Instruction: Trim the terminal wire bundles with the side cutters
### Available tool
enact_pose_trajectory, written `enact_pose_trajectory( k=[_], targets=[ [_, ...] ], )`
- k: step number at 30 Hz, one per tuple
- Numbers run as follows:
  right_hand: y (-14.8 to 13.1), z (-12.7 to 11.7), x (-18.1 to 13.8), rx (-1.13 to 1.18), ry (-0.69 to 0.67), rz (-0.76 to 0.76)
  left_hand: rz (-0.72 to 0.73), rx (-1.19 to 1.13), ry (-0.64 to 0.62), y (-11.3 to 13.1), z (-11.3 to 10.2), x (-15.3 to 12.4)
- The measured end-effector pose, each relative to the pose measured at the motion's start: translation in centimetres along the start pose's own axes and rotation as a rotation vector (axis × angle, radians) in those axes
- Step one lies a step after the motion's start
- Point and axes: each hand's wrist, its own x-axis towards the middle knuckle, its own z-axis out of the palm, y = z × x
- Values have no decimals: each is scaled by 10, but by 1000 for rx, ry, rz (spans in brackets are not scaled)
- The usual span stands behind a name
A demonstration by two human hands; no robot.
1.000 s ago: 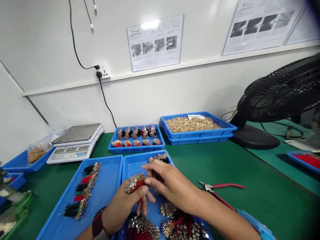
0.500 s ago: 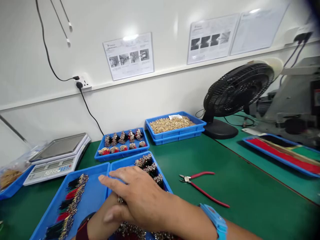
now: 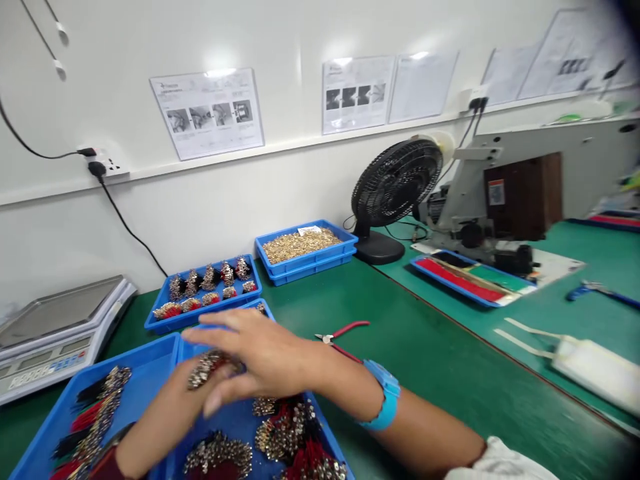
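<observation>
My left hand [image 3: 173, 403] is closed on a bundle of red wires with metal terminals [image 3: 207, 368], held above a blue tray [image 3: 277, 317] that holds several more such bundles [image 3: 285, 433]. My right hand [image 3: 260, 357] lies across the bundle with its fingers stretched out flat, touching its top. A blue band sits on my right wrist [image 3: 383, 393].
Another blue tray [image 3: 145, 360] with black and red wire bundles lies at the left, beside a scale [image 3: 55, 330]. Behind are a tray of bundles [image 3: 203, 293] and a tray of gold terminals [image 3: 300, 247]. Red-handled cutters [image 3: 345, 332], a black fan [image 3: 395, 190] and a machine [image 3: 500, 193] stand to the right.
The view has swung to the right, bringing the fan and the machine in. My right hand has shifted from fingering the bundle to lying flat over it; my left hand still holds it.
</observation>
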Motion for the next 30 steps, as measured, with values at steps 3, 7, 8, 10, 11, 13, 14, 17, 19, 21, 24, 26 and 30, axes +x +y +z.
enact_pose_trajectory(
  k=[3,7,8,10,11,13,14,17,19,21,24,26,30],
  targets=[
    [25,-31,-36,-14,10,160,-152,43,19,-5,-21,-3],
    [68,-40,-131,-232,-130,577,-244,-39,60,-19,-39,-10],
    [76,-35,-157,-264,-143,633,-239,-32,62,-23,-40,-11],
    [87,-20,-201,-313,-159,697,-208,16,53,-33,-38,-11],
    [91,-12,-217,-337,-151,712,-191,48,42,-38,-36,-11],
    [95,4,-237,-383,-111,728,-166,101,39,-49,-30,-11],
    [96,11,-240,-399,-91,729,-157,118,35,-54,-27,-11],
    [104,22,-237,-432,-24,747,-120,171,15,-66,-20,-14],
    [112,24,-232,-447,28,781,-61,213,-27,-70,-18,-17],
    [120,25,-229,-458,95,836,-48,212,-27,-72,-18,-18],
    [124,27,-231,-485,207,946,-70,194,-21,-75,-20,-18],
    [121,31,-232,-490,240,997,-77,184,-21,-77,-21,-18],
    [113,40,-229,-410,193,962,-59,186,-12,-79,-20,-19]
  ],
)
